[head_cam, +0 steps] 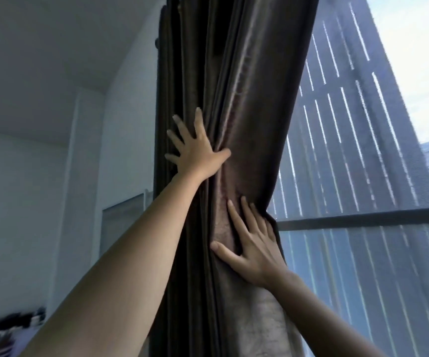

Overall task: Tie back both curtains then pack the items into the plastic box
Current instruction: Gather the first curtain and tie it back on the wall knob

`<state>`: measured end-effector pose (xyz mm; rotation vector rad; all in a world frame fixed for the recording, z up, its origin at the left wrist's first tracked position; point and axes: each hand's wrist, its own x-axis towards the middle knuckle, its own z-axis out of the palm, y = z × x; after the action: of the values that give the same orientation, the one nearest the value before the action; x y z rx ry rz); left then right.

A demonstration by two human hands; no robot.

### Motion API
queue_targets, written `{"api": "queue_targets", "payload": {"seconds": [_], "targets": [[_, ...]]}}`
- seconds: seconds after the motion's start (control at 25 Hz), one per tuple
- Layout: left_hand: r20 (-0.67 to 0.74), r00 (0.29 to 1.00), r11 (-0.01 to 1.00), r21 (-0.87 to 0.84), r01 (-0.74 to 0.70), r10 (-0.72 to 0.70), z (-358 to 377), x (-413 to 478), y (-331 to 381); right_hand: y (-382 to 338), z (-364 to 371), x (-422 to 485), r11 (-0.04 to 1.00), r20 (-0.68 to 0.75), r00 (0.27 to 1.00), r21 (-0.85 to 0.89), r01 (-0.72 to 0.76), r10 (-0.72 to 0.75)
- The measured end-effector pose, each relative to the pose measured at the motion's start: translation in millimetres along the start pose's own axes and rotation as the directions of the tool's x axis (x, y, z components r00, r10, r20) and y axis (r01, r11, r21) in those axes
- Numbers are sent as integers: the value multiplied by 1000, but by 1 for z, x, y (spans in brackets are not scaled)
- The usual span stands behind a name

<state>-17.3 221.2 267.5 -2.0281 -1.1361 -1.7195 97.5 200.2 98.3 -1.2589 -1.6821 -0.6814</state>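
- The curtain, a dark brown fabric with a slight sheen, is hanging gathered into a thick bundle of vertical folds in the middle of the view, running from the top edge down past the bottom edge.
- The bundle is standing between the white wall on the left and the window on the right, and its upper part is leaning toward the right.
- The left hand is reaching up and lying flat against the upper part of the bundle, with fingers straight and spread and the thumb pointing right across a fold. It is pressing on the fabric, not closing around it.
- The right hand is resting lower on the bundle, near its right edge, with fingers straight and pointing upward and the thumb spread to the left. It too is pressing flat on the cloth, with nothing clasped in it.
- The fabric is pinching inward at the level of the right hand and spreading wider above and below it.
- Both forearms are bare and are extending up from the bottom of the view.
- A dark horizontal bar is crossing the window beside the right hand.
- A building with pale vertical stripes is showing through the glass.
- Blurred dark items are lying at the lower left; what they are cannot be told.
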Motion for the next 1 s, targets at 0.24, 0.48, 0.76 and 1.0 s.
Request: {"api": "queue_targets", "payload": {"seconds": [0.24, 0.48, 0.76, 1.0], "targets": [[79, 975, 952, -209, 222, -210, 23, 22, -85, -20, 79, 28, 1000, 81, 997, 5, 2, -2], [110, 957, 903, -318, 290, -269, 24, 42, -141, -31, 129, 61, 993, 217, 976, 121, 10, -36], [119, 983, 978, -141, 155, -139, 41, 20, -196, -34, 172, 51, 992, 307, 951, 123, -14, -25], [155, 988, 957, -289, 27, 19, 41, 5, -214, -35, 176, 32, 998, 298, 954, -39, 56, -41]]}}
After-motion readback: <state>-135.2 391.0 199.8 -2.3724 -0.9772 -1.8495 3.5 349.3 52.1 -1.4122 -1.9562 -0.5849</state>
